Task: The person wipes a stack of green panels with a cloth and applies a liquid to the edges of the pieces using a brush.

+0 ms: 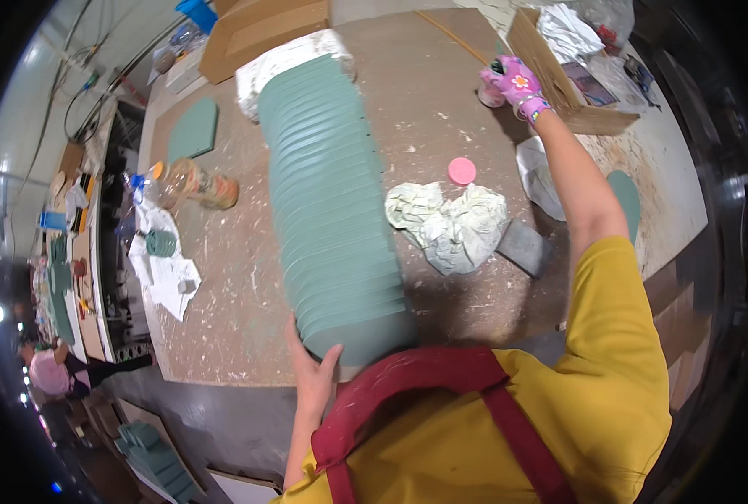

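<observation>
A long row of overlapping flat green pieces with rounded ends [332, 202] runs down the table, its far end on a white cloth [294, 60]. My left hand [311, 374] is bare and grips the near left corner of the row, thumb on the near end and a finger along the side; its other fingers are partly hidden. At the far right, my right hand [517, 86], in a pink flowered glove, is closed at a small pinkish container [491, 95]. What its fingers hold is hidden. A thin wooden stick [451, 36] reaches toward that hand.
A crumpled whitish cloth [449, 227], pink round lid [462, 171] and grey block [522, 249] lie right of the row. Leftward are a clear jar [206, 185] and green piece [194, 128]. An open cardboard box [575, 105] borders my right hand. Another person [50, 370] is far left.
</observation>
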A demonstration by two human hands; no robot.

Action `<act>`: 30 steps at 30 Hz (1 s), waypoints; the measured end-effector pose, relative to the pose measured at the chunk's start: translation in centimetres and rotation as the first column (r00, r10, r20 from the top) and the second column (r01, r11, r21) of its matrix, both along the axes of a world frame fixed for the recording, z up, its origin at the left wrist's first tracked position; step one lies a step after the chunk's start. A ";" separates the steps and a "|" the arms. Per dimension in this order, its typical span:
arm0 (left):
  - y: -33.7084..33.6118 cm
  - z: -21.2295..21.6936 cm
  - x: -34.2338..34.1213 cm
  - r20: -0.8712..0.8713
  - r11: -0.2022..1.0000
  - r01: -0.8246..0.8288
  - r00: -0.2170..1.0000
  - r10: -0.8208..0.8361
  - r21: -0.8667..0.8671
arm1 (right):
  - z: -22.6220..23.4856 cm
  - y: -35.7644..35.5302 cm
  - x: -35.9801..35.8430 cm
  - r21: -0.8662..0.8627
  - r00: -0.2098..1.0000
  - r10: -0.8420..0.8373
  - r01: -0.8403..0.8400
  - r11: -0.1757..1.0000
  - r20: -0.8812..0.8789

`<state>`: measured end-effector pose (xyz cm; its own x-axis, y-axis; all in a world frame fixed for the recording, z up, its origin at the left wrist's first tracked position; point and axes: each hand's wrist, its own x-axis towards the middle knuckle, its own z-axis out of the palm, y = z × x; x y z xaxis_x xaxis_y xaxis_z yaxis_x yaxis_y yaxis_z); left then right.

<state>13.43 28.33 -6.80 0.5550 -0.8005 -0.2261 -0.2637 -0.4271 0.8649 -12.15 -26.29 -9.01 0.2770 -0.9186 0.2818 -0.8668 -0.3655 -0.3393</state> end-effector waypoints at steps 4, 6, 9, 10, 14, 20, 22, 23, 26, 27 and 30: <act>-0.4 0.8 0.1 -0.108 1.000 -0.011 0.994 0.012 0.006 | 0.6 2.0 -2.7 -0.292 0.999 0.044 -0.037 0.956 0.017; -0.1 0.2 0.3 -0.122 1.000 -0.008 0.993 0.008 0.003 | 1.3 5.8 -3.5 -0.301 0.977 0.200 -0.168 0.939 0.079; 0.3 -0.8 0.7 -0.140 1.000 -0.023 0.990 0.021 -0.014 | -1.3 8.5 -5.0 -0.204 0.983 0.146 -0.122 0.971 0.108; 0.1 -0.7 0.6 -0.137 1.000 -0.018 0.990 0.016 -0.015 | -2.0 8.1 -5.9 -0.203 0.986 0.131 -0.108 0.973 0.105; 0.1 -0.8 1.1 -0.034 0.999 0.032 0.999 -0.032 0.001 | -1.2 9.4 -6.2 -0.041 1.000 -0.018 0.018 0.999 -0.006; 0.4 -1.1 1.2 0.006 1.000 0.027 1.000 -0.027 0.008 | 1.2 17.0 0.1 0.099 0.957 0.280 -0.273 0.957 -0.070; 0.1 -0.5 1.1 0.008 0.999 0.032 0.999 -0.032 0.021 | 0.1 18.7 1.6 0.194 0.919 0.377 -0.351 0.916 -0.118; -0.2 -0.3 1.0 0.011 0.999 0.033 0.999 -0.033 0.035 | -0.8 18.8 1.5 0.136 0.913 0.390 -0.373 0.918 -0.121; -0.1 -0.5 1.2 0.013 0.999 0.027 1.000 -0.027 0.027 | -1.2 17.6 1.2 0.141 0.911 0.412 -0.410 0.901 0.020; -0.1 -0.4 1.2 0.018 1.000 0.019 1.000 -0.019 0.023 | -0.9 16.2 1.3 0.038 0.933 0.360 -0.359 0.933 -0.014; 0.2 -0.1 1.1 0.029 0.999 0.005 1.000 -0.007 0.037 | 3.6 11.6 0.6 -0.244 0.966 0.225 -0.190 0.951 0.126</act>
<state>14.56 28.54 -6.94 0.5570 -0.7952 -0.2395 -0.2912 -0.4570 0.8404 -11.57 -14.66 -5.39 0.3929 -0.7513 0.5303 -0.7087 -0.6149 -0.3460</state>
